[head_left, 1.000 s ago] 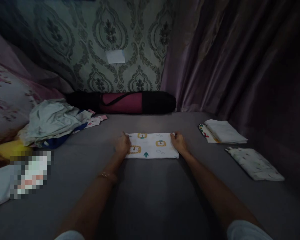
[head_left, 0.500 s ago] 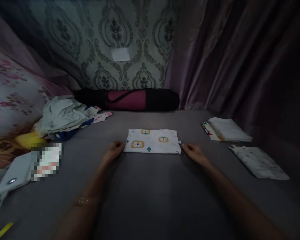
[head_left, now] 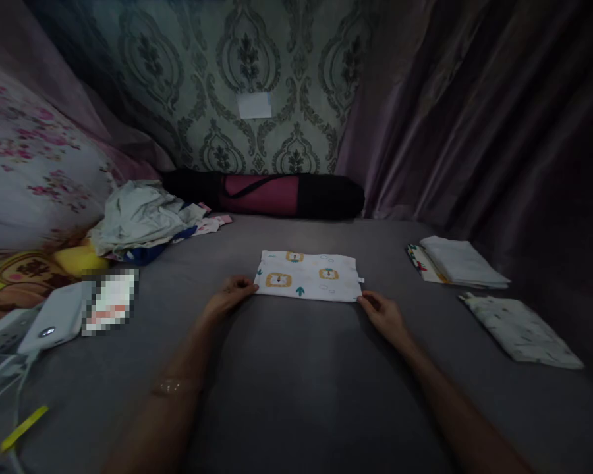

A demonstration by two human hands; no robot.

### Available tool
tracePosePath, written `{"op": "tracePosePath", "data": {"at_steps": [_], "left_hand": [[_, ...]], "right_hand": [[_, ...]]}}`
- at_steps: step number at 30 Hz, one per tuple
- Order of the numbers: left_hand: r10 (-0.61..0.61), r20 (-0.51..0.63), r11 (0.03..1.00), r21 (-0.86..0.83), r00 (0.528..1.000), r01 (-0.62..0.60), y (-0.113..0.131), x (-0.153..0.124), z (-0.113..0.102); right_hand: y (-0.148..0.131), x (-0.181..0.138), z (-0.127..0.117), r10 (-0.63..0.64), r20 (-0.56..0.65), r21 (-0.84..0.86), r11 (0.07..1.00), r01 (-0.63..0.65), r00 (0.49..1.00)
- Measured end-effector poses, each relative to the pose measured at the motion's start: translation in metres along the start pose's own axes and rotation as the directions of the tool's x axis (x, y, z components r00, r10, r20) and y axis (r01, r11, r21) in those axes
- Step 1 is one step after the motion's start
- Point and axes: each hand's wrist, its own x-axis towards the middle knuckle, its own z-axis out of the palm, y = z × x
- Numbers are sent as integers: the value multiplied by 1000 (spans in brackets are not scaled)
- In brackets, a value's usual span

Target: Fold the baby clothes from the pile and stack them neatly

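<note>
A folded white cloth [head_left: 309,275] printed with yellow lions and green arrows lies flat on the grey bed sheet [head_left: 296,382]. My left hand [head_left: 230,295] rests at its near left corner, fingers curled and pinching the edge. My right hand [head_left: 383,313] sits at its near right corner, fingers curled against the cloth's edge. A thin bracelet is on my left wrist.
A heap of unfolded clothes [head_left: 143,220] lies at the back left beside a floral pillow [head_left: 34,178]. A black and pink rolled bag [head_left: 277,194] lies along the wall. Two folded cloths [head_left: 459,263] and another [head_left: 521,329] sit on the right. A white device [head_left: 54,319] lies at the left.
My hands slid from the cloth's far corners down its sides to the near corners. The camera view shifted a little to the left.
</note>
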Motion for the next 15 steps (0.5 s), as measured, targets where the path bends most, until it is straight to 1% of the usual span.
{"op": "tracePosePath", "data": {"at_steps": [4, 8, 11, 15], "left_hand": [[58, 15, 995, 86, 998, -59, 1, -1, -1], [92, 33, 986, 135, 995, -96, 4, -2, -1], [145, -7, 978, 153, 989, -142, 5, -1, 1], [159, -63, 968, 205, 985, -143, 1, 4, 6]], "right_hand": [[2, -2, 4, -24, 19, -14, 1000, 24, 1000], [5, -2, 5, -41, 54, -26, 999, 42, 998], [6, 0, 5, -39, 62, -71, 997, 43, 997], [7, 1, 4, -42, 66, -146, 988, 51, 997]]}}
